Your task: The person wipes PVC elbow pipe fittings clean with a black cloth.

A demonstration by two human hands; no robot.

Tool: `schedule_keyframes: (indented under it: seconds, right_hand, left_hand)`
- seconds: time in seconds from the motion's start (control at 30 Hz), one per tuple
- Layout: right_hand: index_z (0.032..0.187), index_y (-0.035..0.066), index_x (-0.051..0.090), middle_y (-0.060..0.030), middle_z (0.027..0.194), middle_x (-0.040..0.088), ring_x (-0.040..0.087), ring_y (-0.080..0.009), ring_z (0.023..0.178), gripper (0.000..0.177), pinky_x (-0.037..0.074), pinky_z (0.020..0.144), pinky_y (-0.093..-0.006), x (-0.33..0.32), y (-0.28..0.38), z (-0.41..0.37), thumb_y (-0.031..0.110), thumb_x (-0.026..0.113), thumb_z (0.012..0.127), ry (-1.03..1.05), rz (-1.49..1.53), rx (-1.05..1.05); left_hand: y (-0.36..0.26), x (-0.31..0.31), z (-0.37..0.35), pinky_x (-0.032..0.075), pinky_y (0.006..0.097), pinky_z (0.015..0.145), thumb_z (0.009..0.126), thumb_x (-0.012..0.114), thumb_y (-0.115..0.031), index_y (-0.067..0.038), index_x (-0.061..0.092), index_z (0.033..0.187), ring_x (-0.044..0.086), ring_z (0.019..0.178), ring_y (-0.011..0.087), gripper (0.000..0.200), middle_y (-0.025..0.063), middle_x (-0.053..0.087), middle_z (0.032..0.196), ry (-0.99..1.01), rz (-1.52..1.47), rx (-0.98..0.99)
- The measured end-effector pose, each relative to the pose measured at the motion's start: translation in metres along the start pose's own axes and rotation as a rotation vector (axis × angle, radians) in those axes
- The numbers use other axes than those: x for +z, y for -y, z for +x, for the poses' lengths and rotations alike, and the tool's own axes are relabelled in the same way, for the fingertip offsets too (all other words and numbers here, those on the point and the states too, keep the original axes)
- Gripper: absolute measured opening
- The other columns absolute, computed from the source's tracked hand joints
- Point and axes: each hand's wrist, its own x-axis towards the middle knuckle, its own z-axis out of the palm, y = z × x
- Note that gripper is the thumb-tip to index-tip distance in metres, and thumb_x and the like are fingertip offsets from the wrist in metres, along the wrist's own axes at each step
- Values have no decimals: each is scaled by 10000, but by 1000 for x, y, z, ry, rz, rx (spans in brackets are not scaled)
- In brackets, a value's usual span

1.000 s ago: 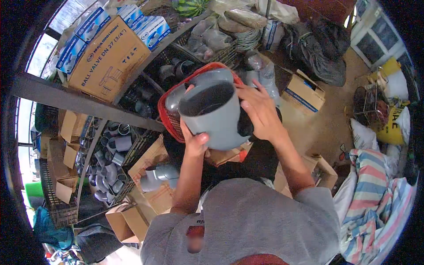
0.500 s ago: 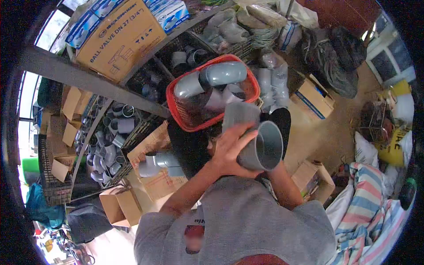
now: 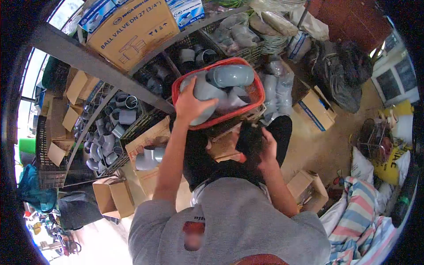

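Note:
A red basket (image 3: 261, 95) in front of me holds several grey pipe fittings. My left hand (image 3: 191, 105) is at its left side, fingers wrapped over a large grey fitting (image 3: 204, 90). Another grey elbow fitting (image 3: 232, 75) lies along the back of the basket. Over my lap, my right hand (image 3: 267, 149) is closed around a dark, blurred cloth-like thing (image 3: 251, 140). An open cardboard box (image 3: 222, 148) shows between my legs.
A crate of grey fittings (image 3: 106, 137) stands at the left, with a grey tee (image 3: 150, 157) on cardboard nearer me. A metal shelf beam (image 3: 97, 66) crosses the upper left. Open boxes (image 3: 112, 196) (image 3: 316, 108) lie on both sides. Striped cloth (image 3: 353, 207) is at the lower right.
The large grey fitting that was between both hands over my lap is now in the basket under my left hand. My right hand now has the dark thing. The view has shifted slightly.

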Motion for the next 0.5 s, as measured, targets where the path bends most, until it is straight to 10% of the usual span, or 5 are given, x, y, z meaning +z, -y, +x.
schedule_keyframes:
  seconds: [0.23,0.5]
  right_hand:
    - [1507,54,385,-154,1534,441,475,-294,1374,584,430,1091,-488,-35,3,23,359,429,1010,308,191,-187]
    - [1512,71,376,-148,1546,436,415,-288,1439,570,339,1168,-545,-25,-8,26,371,432,1030,181,36,-187]
  left_hand:
    - [57,62,61,344,406,1187,490,889,-661,33,322,1539,420,1427,372,1380,282,380,1552,578,-20,-39]
    - [101,42,40,378,441,1152,566,845,-703,5,416,1497,474,1382,378,1246,266,490,1474,419,33,-9]
